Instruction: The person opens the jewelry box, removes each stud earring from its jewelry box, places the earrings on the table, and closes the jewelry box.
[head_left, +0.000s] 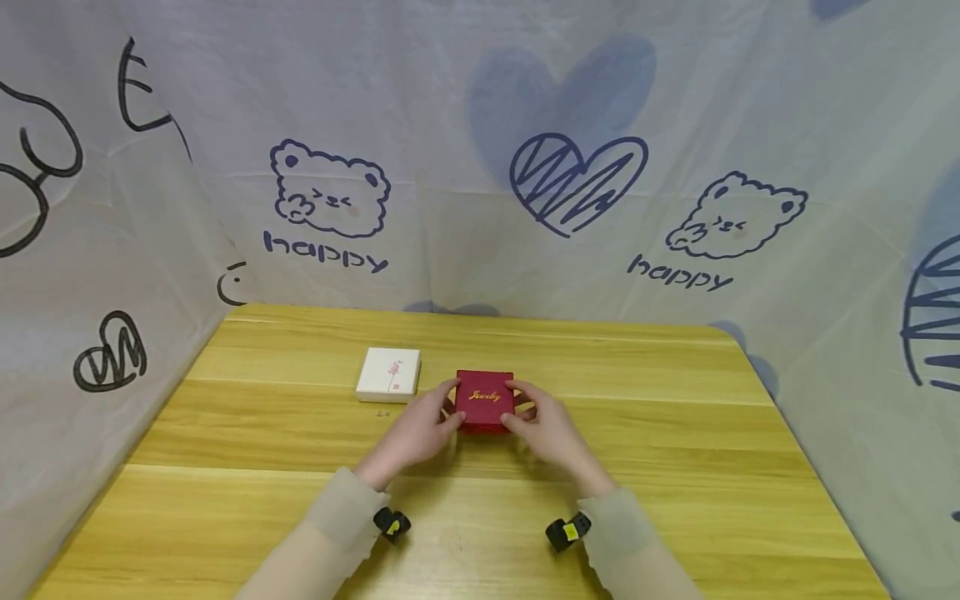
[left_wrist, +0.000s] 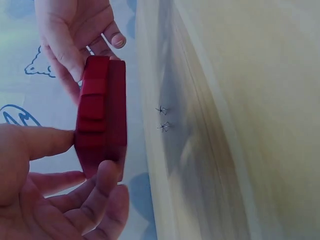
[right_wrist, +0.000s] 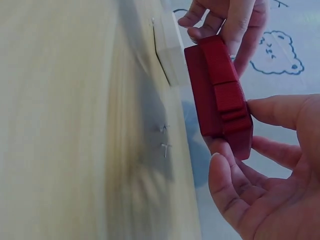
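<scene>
A red jewelry box (head_left: 485, 402) with gold "Jewelry" lettering on its lid is held just above the table between both hands. A ribbon bow (left_wrist: 93, 106) runs along its front side. My left hand (head_left: 427, 422) grips the left side with thumb and fingers, and my right hand (head_left: 543, 421) grips the right side likewise. The lid looks closed; the inside is hidden. Below the box, two small silvery star-like pieces (right_wrist: 164, 137), perhaps stud earrings, stand on the tabletop; the head view does not show them.
A white box (head_left: 388, 374) with a pink flower print stands left of the red box. Tiny pieces (head_left: 383, 414) lie in front of it, too small to identify. The wooden table (head_left: 675, 467) ends at a printed cloth (head_left: 450, 225) behind.
</scene>
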